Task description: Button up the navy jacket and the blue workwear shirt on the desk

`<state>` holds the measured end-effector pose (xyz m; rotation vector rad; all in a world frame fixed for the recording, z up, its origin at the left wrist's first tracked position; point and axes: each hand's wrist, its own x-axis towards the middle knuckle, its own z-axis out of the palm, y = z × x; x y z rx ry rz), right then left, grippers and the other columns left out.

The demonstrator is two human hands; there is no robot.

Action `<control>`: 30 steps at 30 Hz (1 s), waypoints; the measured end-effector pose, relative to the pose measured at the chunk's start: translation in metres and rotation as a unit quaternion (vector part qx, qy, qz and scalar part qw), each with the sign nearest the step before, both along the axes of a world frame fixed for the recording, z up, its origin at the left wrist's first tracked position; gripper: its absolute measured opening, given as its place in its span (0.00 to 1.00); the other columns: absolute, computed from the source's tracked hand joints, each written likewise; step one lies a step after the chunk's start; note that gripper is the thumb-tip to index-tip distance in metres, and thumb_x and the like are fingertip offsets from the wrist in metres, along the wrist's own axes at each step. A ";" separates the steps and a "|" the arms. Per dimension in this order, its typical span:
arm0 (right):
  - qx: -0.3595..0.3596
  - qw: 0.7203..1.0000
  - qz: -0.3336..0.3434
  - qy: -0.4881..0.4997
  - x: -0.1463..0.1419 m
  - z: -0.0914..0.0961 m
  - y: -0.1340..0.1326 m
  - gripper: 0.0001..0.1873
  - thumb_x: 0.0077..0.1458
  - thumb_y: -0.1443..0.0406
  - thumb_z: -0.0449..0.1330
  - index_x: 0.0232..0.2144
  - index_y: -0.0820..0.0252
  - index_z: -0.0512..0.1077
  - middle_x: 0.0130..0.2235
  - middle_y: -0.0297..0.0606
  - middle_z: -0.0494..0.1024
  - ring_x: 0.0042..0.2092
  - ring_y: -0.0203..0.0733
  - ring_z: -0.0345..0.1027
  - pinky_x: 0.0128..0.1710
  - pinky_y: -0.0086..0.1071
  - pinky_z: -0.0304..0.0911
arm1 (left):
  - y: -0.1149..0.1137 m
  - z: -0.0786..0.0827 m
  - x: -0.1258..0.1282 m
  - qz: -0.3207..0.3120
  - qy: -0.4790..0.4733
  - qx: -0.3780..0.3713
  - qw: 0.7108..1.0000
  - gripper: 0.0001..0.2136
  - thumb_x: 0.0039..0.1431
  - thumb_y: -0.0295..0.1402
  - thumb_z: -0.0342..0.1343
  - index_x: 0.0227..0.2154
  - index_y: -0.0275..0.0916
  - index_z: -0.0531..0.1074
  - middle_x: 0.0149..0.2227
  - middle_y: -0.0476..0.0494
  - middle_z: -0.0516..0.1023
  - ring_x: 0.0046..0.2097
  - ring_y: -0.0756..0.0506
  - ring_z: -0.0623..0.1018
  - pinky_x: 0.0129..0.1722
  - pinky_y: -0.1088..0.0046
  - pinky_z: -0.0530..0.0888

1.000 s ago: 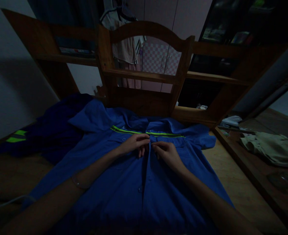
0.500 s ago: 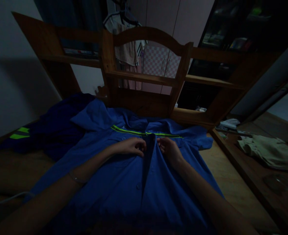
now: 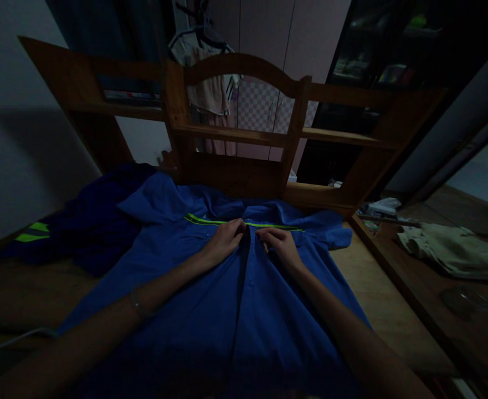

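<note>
A blue short-sleeved work shirt (image 3: 198, 321) with a yellow-green stripe across the chest lies spread in front of me, its collar away from me. My left hand (image 3: 226, 239) is closed at the top of the button front, the fingertips pinching the cloth just by the stripe. Close beside it on the right, my right hand (image 3: 283, 248) has its fingers bent together on the other front edge. Between the hands the cloth is lifted into a fold that runs down towards me. Any button under the fingertips is too dark and small to make out.
A crumpled dark blue garment (image 3: 98, 216) with yellow-green bands lies left of the shirt. Behind stands a wooden shelf frame (image 3: 235, 133). To the right are a folded pale cloth (image 3: 451, 249) and a glass dish (image 3: 463, 299). A white cable (image 3: 19, 338) lies at lower left.
My left hand has moved up and right to the placket near the stripe, and its fingers have closed there. My right hand has shifted slightly left. The raised front fold has narrowed.
</note>
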<state>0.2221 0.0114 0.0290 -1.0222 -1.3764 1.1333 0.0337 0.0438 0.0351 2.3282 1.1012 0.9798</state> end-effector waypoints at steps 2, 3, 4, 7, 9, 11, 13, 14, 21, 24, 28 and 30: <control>0.050 0.994 -0.019 -0.091 -0.002 0.001 -0.003 0.12 0.52 0.58 0.59 0.31 0.60 0.77 0.24 0.33 0.72 0.23 0.33 0.61 0.23 0.27 0.54 | 0.000 -0.006 0.003 0.012 -0.037 -0.053 0.998 0.06 0.52 0.26 0.50 0.32 0.37 0.70 0.32 0.46 0.75 0.35 0.46 0.75 0.35 0.72 0.69; 0.079 0.987 -0.031 -0.134 -0.003 0.001 -0.004 0.12 0.52 0.58 0.58 0.31 0.60 0.77 0.25 0.33 0.73 0.24 0.33 0.62 0.24 0.27 0.55 | 0.000 -0.010 0.003 0.011 -0.062 -0.088 0.994 0.06 0.51 0.26 0.51 0.32 0.37 0.70 0.32 0.46 0.76 0.35 0.46 0.76 0.35 0.72 0.69; 0.109 0.978 -0.041 -0.173 -0.004 0.000 -0.006 0.11 0.53 0.59 0.58 0.32 0.59 0.77 0.28 0.34 0.74 0.25 0.34 0.63 0.25 0.27 0.56 | -0.001 -0.015 0.003 0.005 -0.092 -0.123 0.988 0.06 0.51 0.27 0.52 0.32 0.36 0.71 0.32 0.46 0.77 0.35 0.46 0.76 0.36 0.73 0.70; 0.184 0.949 -0.058 -0.250 -0.007 -0.001 -0.009 0.08 0.54 0.63 0.58 0.32 0.58 0.77 0.33 0.36 0.75 0.30 0.36 0.66 0.30 0.28 0.58 | 0.000 -0.028 0.002 -0.028 -0.177 -0.221 0.959 0.06 0.48 0.28 0.54 0.30 0.34 0.71 0.32 0.44 0.78 0.36 0.46 0.77 0.37 0.73 0.72; 0.200 0.941 -0.058 -0.266 -0.009 -0.001 -0.011 0.08 0.54 0.64 0.58 0.33 0.57 0.77 0.33 0.37 0.75 0.32 0.37 0.67 0.32 0.29 0.59 | 0.001 -0.034 0.001 -0.037 -0.216 -0.278 0.935 0.06 0.48 0.28 0.54 0.30 0.34 0.71 0.30 0.44 0.78 0.34 0.46 0.78 0.35 0.73 0.72; 0.197 0.942 -0.054 -0.266 -0.009 0.000 -0.011 0.07 0.54 0.65 0.58 0.33 0.56 0.77 0.33 0.37 0.75 0.32 0.38 0.67 0.33 0.29 0.59 | 0.001 -0.037 0.000 -0.039 -0.241 -0.314 0.918 0.06 0.48 0.28 0.54 0.31 0.34 0.71 0.29 0.45 0.78 0.31 0.47 0.77 0.32 0.73 0.72; 0.185 0.946 -0.043 -0.261 -0.010 0.002 -0.011 0.07 0.54 0.65 0.58 0.33 0.54 0.77 0.33 0.37 0.75 0.32 0.39 0.67 0.32 0.30 0.60 | 0.001 -0.038 0.000 -0.039 -0.255 -0.324 0.910 0.07 0.48 0.28 0.54 0.32 0.34 0.71 0.29 0.45 0.78 0.31 0.47 0.77 0.32 0.74 0.72; 0.178 0.949 -0.037 -0.258 -0.010 0.002 -0.011 0.06 0.54 0.64 0.59 0.33 0.54 0.77 0.33 0.37 0.75 0.31 0.39 0.67 0.32 0.30 0.60 | 0.000 -0.038 0.000 -0.039 -0.261 -0.324 0.908 0.06 0.48 0.28 0.54 0.31 0.34 0.72 0.29 0.45 0.78 0.31 0.48 0.78 0.32 0.74 0.72; 0.129 0.957 -0.011 -0.259 -0.010 -0.002 -0.007 0.05 0.51 0.65 0.61 0.32 0.55 0.75 0.30 0.34 0.76 0.30 0.37 0.67 0.30 0.29 0.59 | -0.010 -0.033 -0.006 -0.052 -0.305 -0.463 0.831 0.11 0.42 0.27 0.62 0.32 0.32 0.73 0.28 0.45 0.78 0.28 0.50 0.76 0.31 0.76 0.71; 0.101 0.963 0.000 -0.249 -0.009 -0.007 -0.003 0.05 0.51 0.64 0.61 0.32 0.56 0.74 0.29 0.34 0.76 0.29 0.37 0.67 0.29 0.28 0.59 | -0.016 -0.021 -0.008 -0.056 -0.341 -0.502 0.793 0.11 0.46 0.34 0.63 0.31 0.31 0.74 0.31 0.42 0.78 0.32 0.50 0.77 0.37 0.75 0.71; 0.056 0.976 0.016 -0.210 -0.008 -0.015 0.001 0.07 0.50 0.61 0.61 0.33 0.58 0.73 0.30 0.34 0.75 0.29 0.36 0.67 0.27 0.27 0.59 | -0.020 -0.011 -0.007 -0.080 -0.361 -0.503 0.781 0.18 0.50 0.45 0.59 0.33 0.31 0.74 0.35 0.38 0.78 0.37 0.48 0.77 0.41 0.72 0.71; 0.043 0.980 0.024 -0.195 -0.008 -0.018 0.003 0.09 0.50 0.61 0.61 0.33 0.58 0.72 0.30 0.34 0.75 0.29 0.36 0.67 0.27 0.27 0.59 | -0.019 -0.014 -0.005 -0.052 -0.345 -0.484 0.803 0.19 0.46 0.45 0.62 0.31 0.31 0.74 0.33 0.40 0.77 0.35 0.48 0.76 0.38 0.73 0.71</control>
